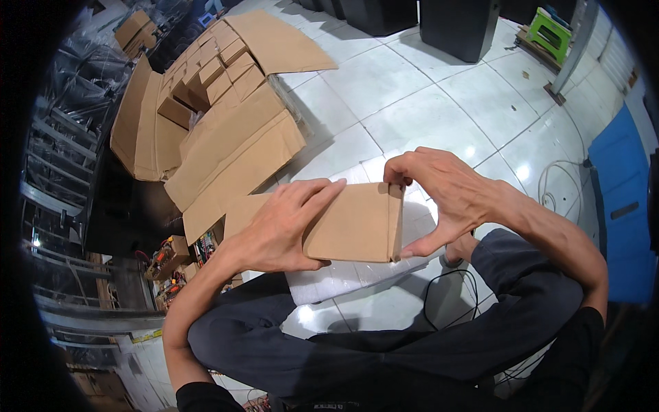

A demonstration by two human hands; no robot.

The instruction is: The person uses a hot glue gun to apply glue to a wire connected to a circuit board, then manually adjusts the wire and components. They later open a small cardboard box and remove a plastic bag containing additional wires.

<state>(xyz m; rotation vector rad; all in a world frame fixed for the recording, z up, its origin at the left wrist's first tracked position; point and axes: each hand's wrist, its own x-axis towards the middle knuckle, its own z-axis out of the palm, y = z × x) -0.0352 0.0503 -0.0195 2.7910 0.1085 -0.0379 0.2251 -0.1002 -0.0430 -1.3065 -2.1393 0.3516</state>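
A small brown cardboard box point(353, 223) lies level between my hands, above my crossed legs. My left hand point(285, 223) wraps its left part, with the thumb along the near edge and the fingers over the far edge. At the box's right end, my right hand point(446, 196) spans the narrow side: curled fingers touch the far corner and the thumb presses the near corner. A flap edge or fold runs along that end. Beneath the box is a white plastic-wrapped block point(316, 288), partly hidden by the box and my hands.
A large open carton point(233, 165) at the upper left holds several small brown boxes point(230, 75). Small parts point(168, 264) sit in trays by my left knee. Black cable point(473, 281) lies near my right foot. A blue panel point(621, 206) and green stool point(549, 34) stand right.
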